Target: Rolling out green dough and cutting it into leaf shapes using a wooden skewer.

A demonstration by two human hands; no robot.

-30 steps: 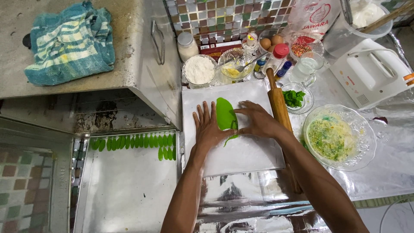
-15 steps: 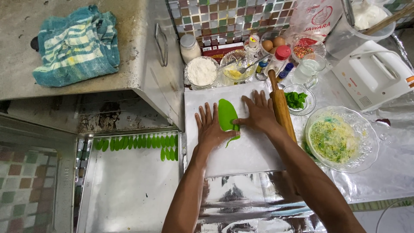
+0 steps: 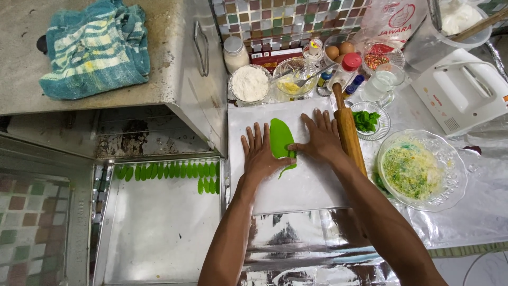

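On the white board: green dough [image 3: 280,139], a flat leaf-shaped piece, lies near the middle of the white board [image 3: 307,185].
Left hand: the left hand [image 3: 262,153] lies flat, fingers spread, its thumb side touching the dough's left edge; nothing gripped.
Right hand: the right hand [image 3: 320,139] lies flat and spread, thumb on the dough's right edge; nothing gripped.
Right of the board: a wooden rolling pin [image 3: 349,130] lies along the edge, just beside the right hand; beyond it a glass bowl [image 3: 420,169] of yellow-green mix.
Behind the board: a flour bowl [image 3: 250,83].
Left of the board: a metal tray [image 3: 159,228] with a row of small green pieces [image 3: 169,171].
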